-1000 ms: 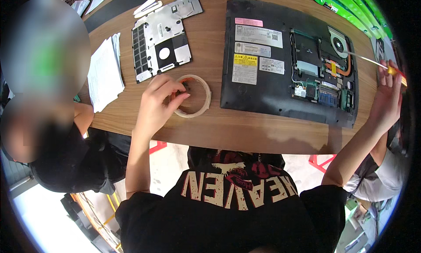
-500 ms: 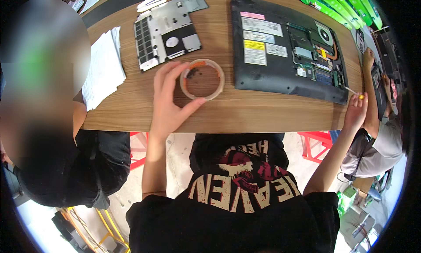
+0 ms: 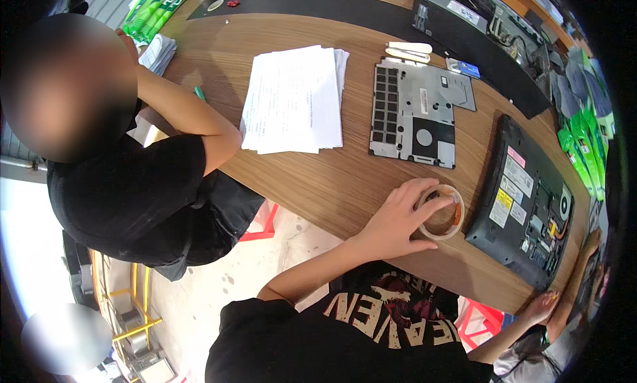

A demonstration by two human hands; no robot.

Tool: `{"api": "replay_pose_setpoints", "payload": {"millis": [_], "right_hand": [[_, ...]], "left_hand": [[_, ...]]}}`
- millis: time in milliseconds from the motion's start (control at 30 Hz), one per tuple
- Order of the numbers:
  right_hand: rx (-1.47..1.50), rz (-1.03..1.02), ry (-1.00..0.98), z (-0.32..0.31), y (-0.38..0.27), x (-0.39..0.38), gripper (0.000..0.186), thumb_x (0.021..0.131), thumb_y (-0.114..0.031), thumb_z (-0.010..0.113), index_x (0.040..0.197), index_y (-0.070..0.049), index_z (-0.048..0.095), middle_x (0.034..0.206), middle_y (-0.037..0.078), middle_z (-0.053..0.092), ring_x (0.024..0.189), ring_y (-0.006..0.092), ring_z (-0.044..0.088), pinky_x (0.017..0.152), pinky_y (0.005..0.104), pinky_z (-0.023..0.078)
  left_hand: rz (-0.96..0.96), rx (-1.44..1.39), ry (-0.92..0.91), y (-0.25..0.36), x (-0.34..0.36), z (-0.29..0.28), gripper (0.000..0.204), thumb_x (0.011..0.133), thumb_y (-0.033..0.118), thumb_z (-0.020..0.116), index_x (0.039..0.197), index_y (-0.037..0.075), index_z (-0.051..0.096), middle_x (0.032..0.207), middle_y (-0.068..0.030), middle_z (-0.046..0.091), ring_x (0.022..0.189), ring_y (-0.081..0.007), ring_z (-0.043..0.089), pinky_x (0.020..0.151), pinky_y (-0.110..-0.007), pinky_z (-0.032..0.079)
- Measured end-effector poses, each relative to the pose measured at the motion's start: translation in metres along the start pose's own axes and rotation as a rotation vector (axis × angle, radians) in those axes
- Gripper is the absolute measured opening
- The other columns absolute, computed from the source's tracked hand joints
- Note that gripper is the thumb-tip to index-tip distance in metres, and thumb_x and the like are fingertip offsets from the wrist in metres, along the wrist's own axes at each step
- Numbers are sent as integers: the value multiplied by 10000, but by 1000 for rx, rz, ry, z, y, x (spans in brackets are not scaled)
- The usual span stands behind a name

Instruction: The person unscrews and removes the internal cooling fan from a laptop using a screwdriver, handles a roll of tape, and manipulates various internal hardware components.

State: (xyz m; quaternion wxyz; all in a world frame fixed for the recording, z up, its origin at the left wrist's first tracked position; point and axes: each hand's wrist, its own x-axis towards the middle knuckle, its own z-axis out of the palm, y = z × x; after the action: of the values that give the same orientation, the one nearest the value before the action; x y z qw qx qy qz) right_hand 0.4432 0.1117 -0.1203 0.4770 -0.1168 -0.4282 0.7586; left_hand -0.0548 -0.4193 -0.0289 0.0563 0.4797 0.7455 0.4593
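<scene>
My left hand [image 3: 408, 220] rests over a translucent ring-shaped container [image 3: 455, 227] with orange and dark contents, fingers spread and one reaching inside the rim. My right hand [image 3: 541, 306] is at the desk's front edge below an upturned black laptop [image 3: 494, 233], fingers curled; what it holds cannot be made out. The laptop's internals are exposed on its right half. A detached silver-and-black bottom panel [image 3: 405, 111] lies beyond my left hand.
The wooden desk [image 3: 312, 190] bears a paper stack [image 3: 292, 97], pale tools [image 3: 408, 49] and green packets [image 3: 580, 151]. A dark unit [image 3: 458, 14] stands behind. A co-worker [image 3: 146, 210] is at the left; another's arm [image 3: 574, 283] is at the right.
The view has swung left, showing more of the desk and co-worker. My right hand has come down from the laptop's side to the front edge. My left fingers have shifted around the ring.
</scene>
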Motion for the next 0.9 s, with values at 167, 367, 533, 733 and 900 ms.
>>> {"api": "replay_pose_setpoints", "payload": {"millis": [167,367,533,733,900], "right_hand": [[16,71,-11,16,-11,14,318,1023,-182,481,1269,11,533,1067,105,647,994,205,604,858,310,514],[-252,-78,304,62,-18,50,391,1027,-229,475,1367,-37,466,1014,57,556,792,132,526,732,271,463],[-385,-103,392,83,17,37,457,989,-244,565,1369,-1,489,1268,54,598,907,80,578,747,231,486],[-500,6,467,186,28,29,422,993,-234,495,1328,19,530,770,-17,490,678,66,446,603,211,338],[-655,110,361,201,27,20,423,938,-195,415,1257,32,575,676,-21,415,646,76,369,599,220,279]], "left_hand": [[-17,-72,69,-1,-1,0,772,686,380,839,1352,161,514,1400,-174,398,1278,-383,405,1063,-474,357],[-40,39,208,8,7,-7,620,728,254,815,1278,104,571,1333,-171,461,1248,-356,443,1023,-459,402],[-226,-16,492,10,11,8,330,850,97,646,1162,-2,602,1256,-130,526,1124,-211,534,938,-341,447],[-127,-21,219,70,101,19,177,940,3,542,1108,-13,595,1111,-98,585,1034,-170,557,873,-273,436],[-43,-11,-106,107,186,74,194,873,-4,619,1065,-25,620,1059,-113,612,899,-177,587,823,-282,459]]}}
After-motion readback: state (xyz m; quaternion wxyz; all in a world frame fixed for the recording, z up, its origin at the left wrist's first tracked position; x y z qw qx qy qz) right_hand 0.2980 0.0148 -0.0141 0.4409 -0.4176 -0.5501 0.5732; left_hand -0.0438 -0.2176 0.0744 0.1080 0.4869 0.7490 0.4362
